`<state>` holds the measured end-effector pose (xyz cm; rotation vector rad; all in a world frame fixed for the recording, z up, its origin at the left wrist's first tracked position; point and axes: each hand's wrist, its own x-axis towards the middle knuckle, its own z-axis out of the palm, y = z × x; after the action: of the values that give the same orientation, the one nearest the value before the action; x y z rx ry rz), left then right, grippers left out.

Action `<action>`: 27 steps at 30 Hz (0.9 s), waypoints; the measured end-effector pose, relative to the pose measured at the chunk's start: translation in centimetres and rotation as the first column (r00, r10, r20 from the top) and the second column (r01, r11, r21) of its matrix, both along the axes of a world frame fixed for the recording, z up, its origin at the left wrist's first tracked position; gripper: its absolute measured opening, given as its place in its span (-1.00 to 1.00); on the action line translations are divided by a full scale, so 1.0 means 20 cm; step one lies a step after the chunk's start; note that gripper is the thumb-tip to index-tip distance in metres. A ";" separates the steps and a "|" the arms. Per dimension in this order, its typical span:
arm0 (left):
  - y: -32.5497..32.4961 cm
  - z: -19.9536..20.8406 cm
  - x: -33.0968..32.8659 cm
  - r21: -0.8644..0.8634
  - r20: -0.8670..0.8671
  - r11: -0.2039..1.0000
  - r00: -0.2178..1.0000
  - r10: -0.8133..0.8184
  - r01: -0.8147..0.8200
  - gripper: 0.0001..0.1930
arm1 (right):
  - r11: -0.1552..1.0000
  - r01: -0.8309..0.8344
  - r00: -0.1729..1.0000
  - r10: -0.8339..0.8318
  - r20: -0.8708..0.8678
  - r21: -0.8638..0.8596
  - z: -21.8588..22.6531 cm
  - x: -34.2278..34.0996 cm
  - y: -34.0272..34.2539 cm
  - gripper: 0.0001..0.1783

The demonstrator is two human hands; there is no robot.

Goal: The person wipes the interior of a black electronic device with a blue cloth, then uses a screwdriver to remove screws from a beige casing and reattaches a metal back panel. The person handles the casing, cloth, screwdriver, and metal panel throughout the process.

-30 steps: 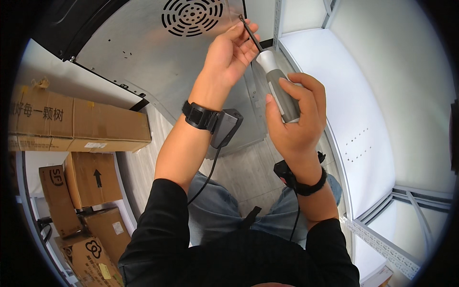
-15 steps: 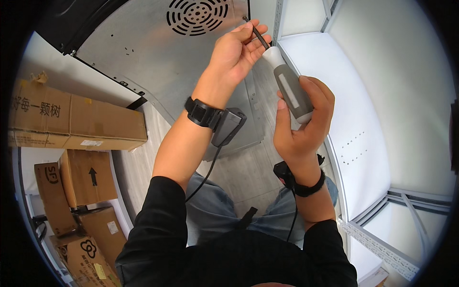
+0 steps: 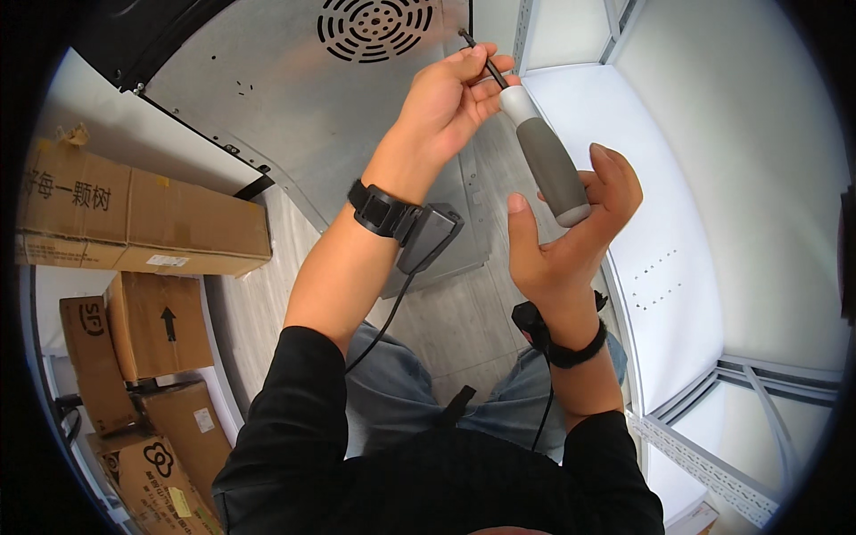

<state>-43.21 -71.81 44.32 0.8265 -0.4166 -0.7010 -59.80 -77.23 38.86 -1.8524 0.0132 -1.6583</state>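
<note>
A screwdriver (image 3: 546, 159) with a grey and white handle and a dark shaft slants up and left. Its tip meets a spot near the right edge of a sheet-metal panel (image 3: 294, 116), beside a round slotted vent (image 3: 374, 27). The screw under the tip is too small to make out. My left hand (image 3: 450, 102) pinches the shaft between thumb and fingertips, just below the tip. Around the handle's lower end, my right hand (image 3: 575, 232) is open, thumb spread away from the handle. Its fingers lie behind or beside the handle; whether they touch it I cannot tell.
Cardboard boxes (image 3: 143, 209) are stacked at the left on shelving. White shelves (image 3: 660, 223) with a metal frame (image 3: 713, 464) stand close at the right. Wrist straps with cabled devices (image 3: 428, 236) sit on both my arms. Wood-look floor (image 3: 446, 330) shows beneath.
My right hand has loosened from the handle, its thumb and fingers now spread. The handle has turned, its pale stripe no longer showing. My left hand keeps its pinch on the shaft.
</note>
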 end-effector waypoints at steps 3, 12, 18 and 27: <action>-0.01 0.00 0.00 0.006 -0.020 1.000 1.000 0.016 -0.016 -0.82 | 0.999 -0.052 0.997 0.052 0.057 0.003 -0.04 0.02 -0.01 -0.48; 0.05 -0.02 0.01 0.013 0.108 0.991 0.985 -0.131 0.131 -0.71 | 0.985 -0.039 0.965 0.080 -0.249 0.167 0.00 -0.04 0.00 -0.48; 0.03 -0.02 0.00 0.070 0.104 0.997 0.994 -0.032 0.025 -0.74 | 0.997 -0.054 0.998 0.056 -0.036 0.056 -0.03 0.01 -0.01 -0.38; 0.02 -0.05 0.03 0.095 0.105 0.995 0.994 0.004 -0.014 -0.74 | 0.996 0.058 0.988 -0.066 -0.138 -0.062 -0.01 0.03 0.00 -0.55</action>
<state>-42.67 -71.49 43.29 0.9581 -0.4760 -0.6753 -59.19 -77.26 38.59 -2.0279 0.0841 -1.5820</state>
